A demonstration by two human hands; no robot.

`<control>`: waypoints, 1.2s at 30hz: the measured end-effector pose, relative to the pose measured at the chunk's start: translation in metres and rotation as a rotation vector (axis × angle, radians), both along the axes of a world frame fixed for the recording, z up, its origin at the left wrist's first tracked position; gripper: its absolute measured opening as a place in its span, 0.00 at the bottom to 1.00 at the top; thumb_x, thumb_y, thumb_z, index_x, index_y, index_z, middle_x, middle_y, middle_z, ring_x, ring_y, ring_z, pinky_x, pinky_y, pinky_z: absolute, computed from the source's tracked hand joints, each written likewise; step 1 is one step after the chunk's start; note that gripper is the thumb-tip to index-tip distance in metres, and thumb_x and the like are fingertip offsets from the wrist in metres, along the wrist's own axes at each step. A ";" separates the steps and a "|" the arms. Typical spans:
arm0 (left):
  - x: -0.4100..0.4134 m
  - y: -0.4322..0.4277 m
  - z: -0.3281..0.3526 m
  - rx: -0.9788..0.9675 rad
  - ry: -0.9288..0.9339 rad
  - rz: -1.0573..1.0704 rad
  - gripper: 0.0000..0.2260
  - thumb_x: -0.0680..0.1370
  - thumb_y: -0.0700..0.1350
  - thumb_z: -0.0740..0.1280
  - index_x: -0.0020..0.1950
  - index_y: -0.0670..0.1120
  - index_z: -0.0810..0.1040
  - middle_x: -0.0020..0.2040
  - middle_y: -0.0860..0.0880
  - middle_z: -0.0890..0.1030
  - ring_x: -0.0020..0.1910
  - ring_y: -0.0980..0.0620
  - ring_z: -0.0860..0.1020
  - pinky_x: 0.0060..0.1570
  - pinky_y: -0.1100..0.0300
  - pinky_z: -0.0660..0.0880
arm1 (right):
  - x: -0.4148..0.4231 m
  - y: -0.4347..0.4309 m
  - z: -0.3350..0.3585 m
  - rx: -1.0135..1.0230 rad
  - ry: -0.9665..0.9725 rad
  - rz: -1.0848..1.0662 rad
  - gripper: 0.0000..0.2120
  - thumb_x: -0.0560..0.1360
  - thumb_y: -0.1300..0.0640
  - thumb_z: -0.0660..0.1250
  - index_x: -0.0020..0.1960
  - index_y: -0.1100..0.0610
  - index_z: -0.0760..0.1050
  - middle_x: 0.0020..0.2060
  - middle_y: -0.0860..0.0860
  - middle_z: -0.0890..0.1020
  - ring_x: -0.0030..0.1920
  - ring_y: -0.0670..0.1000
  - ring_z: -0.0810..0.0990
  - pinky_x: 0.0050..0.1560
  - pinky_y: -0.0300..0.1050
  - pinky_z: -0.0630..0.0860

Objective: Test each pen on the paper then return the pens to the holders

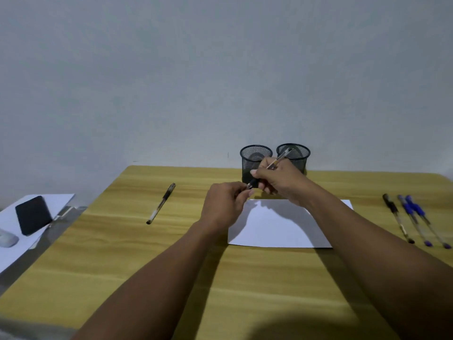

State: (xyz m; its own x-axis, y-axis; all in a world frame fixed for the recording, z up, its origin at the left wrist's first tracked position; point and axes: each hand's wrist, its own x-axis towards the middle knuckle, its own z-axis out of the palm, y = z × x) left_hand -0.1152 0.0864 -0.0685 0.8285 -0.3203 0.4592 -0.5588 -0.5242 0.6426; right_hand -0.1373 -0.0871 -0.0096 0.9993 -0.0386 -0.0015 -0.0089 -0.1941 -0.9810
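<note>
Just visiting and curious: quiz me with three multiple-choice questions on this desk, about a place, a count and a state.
1. The lone pen lies: A left of the paper; B in a holder; C on the phone.
2. Pens right of the paper: A one; B three; C five.
3. The held pen is: A gripped two-handed; B lying flat; C in a holder.
Answers: 1A, it lies on bare table; 2B, one black, two blue; 3A, right hand grips it, left hand pinches its end.
</note>
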 end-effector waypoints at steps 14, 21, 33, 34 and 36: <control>0.006 0.012 -0.016 0.133 0.048 -0.028 0.05 0.77 0.49 0.73 0.50 0.50 0.86 0.48 0.55 0.86 0.46 0.56 0.81 0.46 0.58 0.78 | -0.002 -0.045 -0.002 0.034 0.028 -0.076 0.08 0.82 0.60 0.64 0.48 0.61 0.79 0.37 0.60 0.85 0.34 0.56 0.86 0.28 0.43 0.79; 0.004 0.009 -0.048 0.251 -0.093 -0.096 0.08 0.77 0.54 0.71 0.47 0.51 0.84 0.46 0.57 0.84 0.47 0.54 0.76 0.41 0.58 0.74 | 0.002 -0.017 -0.076 0.073 -0.029 -0.295 0.06 0.76 0.66 0.69 0.43 0.67 0.75 0.34 0.67 0.82 0.27 0.58 0.80 0.24 0.42 0.70; 0.003 0.013 -0.044 0.053 0.072 -0.104 0.04 0.73 0.48 0.76 0.43 0.49 0.86 0.41 0.49 0.86 0.42 0.48 0.82 0.42 0.47 0.81 | 0.014 -0.017 -0.108 0.118 -0.153 -0.313 0.14 0.72 0.65 0.78 0.34 0.63 0.75 0.24 0.58 0.75 0.23 0.56 0.74 0.33 0.52 0.76; 0.003 0.014 -0.043 0.037 0.095 -0.105 0.04 0.73 0.48 0.76 0.43 0.48 0.86 0.42 0.47 0.85 0.42 0.47 0.82 0.42 0.46 0.81 | 0.015 -0.017 -0.110 0.123 -0.155 -0.313 0.14 0.72 0.65 0.77 0.33 0.63 0.75 0.24 0.59 0.74 0.23 0.56 0.73 0.33 0.51 0.76; 0.003 0.013 -0.041 0.015 0.120 -0.099 0.03 0.72 0.46 0.77 0.44 0.48 0.87 0.43 0.48 0.86 0.44 0.48 0.82 0.43 0.47 0.81 | 0.018 -0.018 -0.113 0.103 -0.157 -0.312 0.13 0.71 0.64 0.77 0.32 0.60 0.76 0.23 0.59 0.75 0.22 0.56 0.74 0.33 0.49 0.77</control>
